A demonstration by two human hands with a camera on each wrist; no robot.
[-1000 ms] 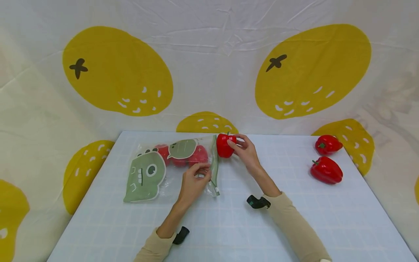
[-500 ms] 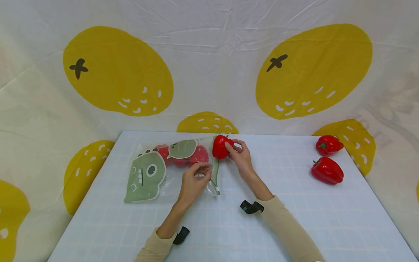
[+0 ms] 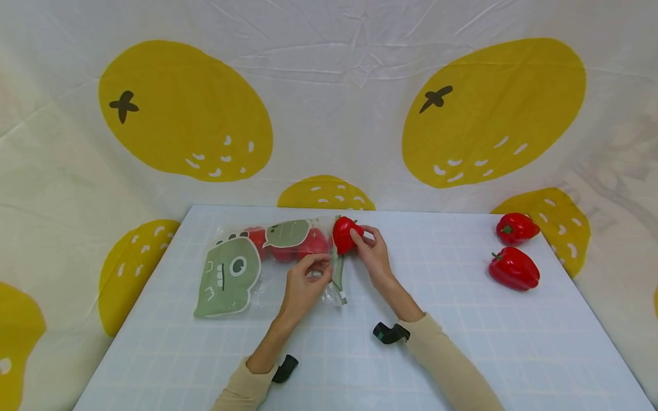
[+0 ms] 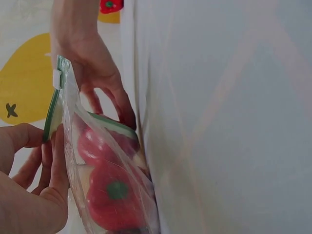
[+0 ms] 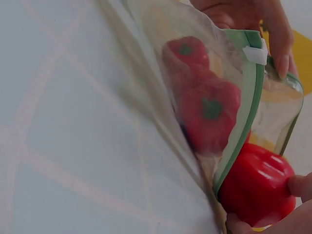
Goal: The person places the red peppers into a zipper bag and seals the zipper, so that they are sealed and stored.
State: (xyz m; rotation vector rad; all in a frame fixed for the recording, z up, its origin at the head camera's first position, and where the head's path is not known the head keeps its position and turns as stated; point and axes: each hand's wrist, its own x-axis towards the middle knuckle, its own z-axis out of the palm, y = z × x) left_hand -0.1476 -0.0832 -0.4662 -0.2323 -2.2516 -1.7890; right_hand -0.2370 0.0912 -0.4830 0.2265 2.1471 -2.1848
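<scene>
A clear zip bag (image 3: 228, 282) with a green dinosaur print lies flat, its mouth facing right. Inside it are several red bell peppers (image 4: 112, 195). My left hand (image 3: 303, 285) pinches the bag's upper film near the mouth, lifting the green-edged rim (image 5: 248, 107). My right hand (image 3: 374, 257) grips another red bell pepper (image 3: 344, 235), thumb on one side and fingers on the other. This pepper (image 5: 256, 187) sits in the opening, partly behind the rim in the right wrist view. A white slider (image 5: 256, 54) sits at one end of the zip.
Two more red bell peppers, one (image 3: 516, 228) behind the other (image 3: 514, 268), lie at the right of the table (image 3: 442, 240). A cloth backdrop (image 3: 334, 125) with yellow fruit prints hangs behind the table's far edge.
My right hand has moved left and slightly nearer with its bell pepper, from beside the bag's rim into the mouth. My left hand has stayed in place on the bag.
</scene>
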